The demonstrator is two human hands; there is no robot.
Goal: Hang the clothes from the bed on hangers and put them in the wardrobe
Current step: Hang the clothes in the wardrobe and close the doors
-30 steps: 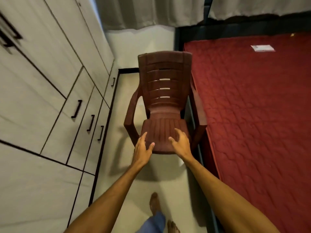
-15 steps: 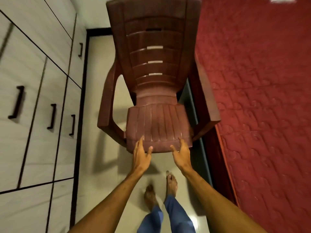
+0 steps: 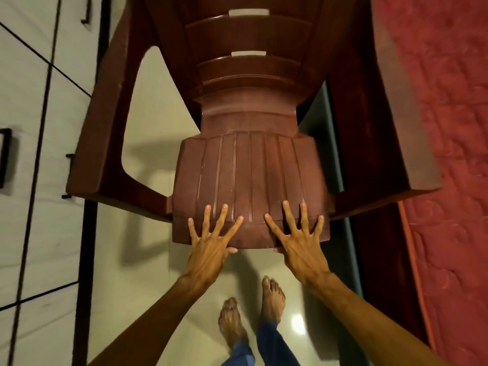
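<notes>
We see the left hand and the right hand side by side, each with fingers straight and splayed, laid palm-down on the front edge of the seat of a dark brown moulded plastic armchair. Neither hand curls around anything, and each thumb lies against the seat's front lip. The chair's slatted back rises beyond the fingertips. Left of the left hand stands the white panelled wardrobe with black bar handles, its fronts closed. Right of the right hand, past the chair's arm, lies the bed's red quilted mattress. Below the wrists, two bare feet stand on the pale glossy floor.
</notes>
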